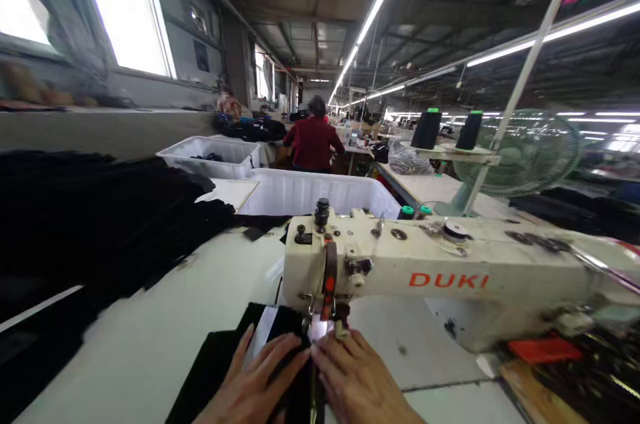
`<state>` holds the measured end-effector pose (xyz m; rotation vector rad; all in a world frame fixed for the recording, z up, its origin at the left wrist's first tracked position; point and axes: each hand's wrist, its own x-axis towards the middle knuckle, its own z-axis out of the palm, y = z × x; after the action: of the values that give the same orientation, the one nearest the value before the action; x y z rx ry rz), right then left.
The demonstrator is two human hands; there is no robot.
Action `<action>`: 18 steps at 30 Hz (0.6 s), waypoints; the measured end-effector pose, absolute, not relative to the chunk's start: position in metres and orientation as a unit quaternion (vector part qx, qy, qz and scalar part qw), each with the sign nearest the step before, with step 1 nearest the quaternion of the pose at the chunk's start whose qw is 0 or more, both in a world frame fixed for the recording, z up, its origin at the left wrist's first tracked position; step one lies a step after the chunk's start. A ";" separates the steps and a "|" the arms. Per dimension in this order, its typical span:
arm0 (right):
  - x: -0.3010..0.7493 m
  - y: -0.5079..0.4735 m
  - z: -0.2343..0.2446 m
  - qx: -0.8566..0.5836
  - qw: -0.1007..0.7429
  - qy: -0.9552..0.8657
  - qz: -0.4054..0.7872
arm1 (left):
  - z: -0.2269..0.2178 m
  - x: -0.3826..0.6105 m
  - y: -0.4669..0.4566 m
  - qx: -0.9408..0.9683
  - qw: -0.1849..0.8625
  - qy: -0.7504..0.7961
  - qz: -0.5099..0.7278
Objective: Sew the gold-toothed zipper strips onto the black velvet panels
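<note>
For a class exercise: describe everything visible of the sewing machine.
The sewing machine has a cream, scuffed, metal-looking body marked DUKI in orange-red. It extends to the picture's right, a dark knob on top. It stands on a pale table, needle area lit. The left hand, on dark cloth, and the right hand lie close before it.

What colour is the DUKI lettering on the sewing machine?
The lettering is orange-red; it shows clearly in the head view.
</note>
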<state>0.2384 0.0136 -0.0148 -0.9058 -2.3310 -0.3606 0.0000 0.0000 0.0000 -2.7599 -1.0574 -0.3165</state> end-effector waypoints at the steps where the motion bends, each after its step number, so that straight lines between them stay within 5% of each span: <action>1: 0.236 0.016 -0.015 -0.340 0.302 -0.879 -0.144 | 0.003 -0.001 0.002 -0.926 0.085 -0.352 -0.108; 18: 0.230 0.026 -0.020 -0.358 0.315 -0.863 -0.169 | 0.006 0.005 0.012 -0.924 0.080 -0.336 -0.165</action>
<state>0.2296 0.0258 -0.0197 -0.9423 -2.2726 -0.4460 0.0051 0.0117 0.0065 -2.7639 -1.0062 -0.4928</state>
